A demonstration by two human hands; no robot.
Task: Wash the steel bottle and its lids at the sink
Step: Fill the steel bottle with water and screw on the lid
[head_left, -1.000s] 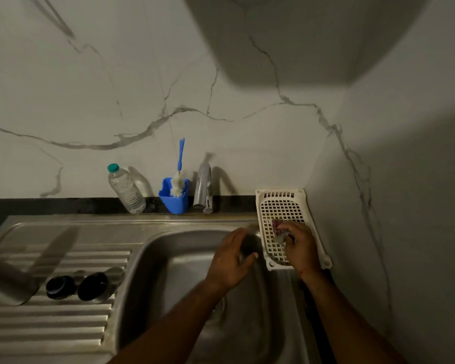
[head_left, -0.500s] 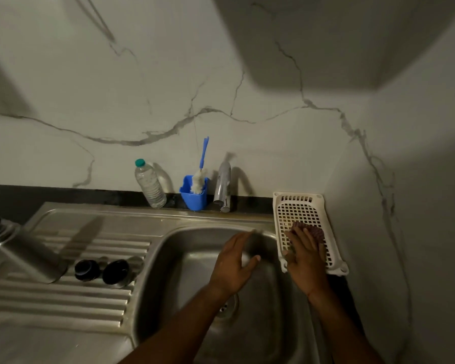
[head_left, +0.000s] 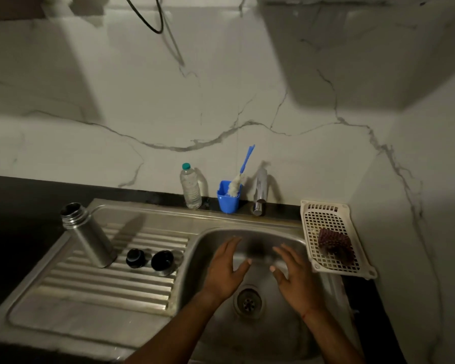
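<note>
Dim marble-walled corner; my left hand [head_left: 227, 269] and right hand [head_left: 296, 275] hover spread and empty over the sink [head_left: 258, 334]. Left of it stand the bottle [head_left: 88, 236] and two lids [head_left: 149, 258].

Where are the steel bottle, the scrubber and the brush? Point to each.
Steel bottle [head_left: 91, 239]: head view, middle of its body.
Scrubber [head_left: 335, 245]: head view, its top face.
Brush [head_left: 234, 186]: head view, white bristles.

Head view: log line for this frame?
left hand: open, over sink basin | right hand: open, over basin | steel bottle: uncapped, standing on drainboard | lids: beside bottle | scrubber: in white tray
</note>
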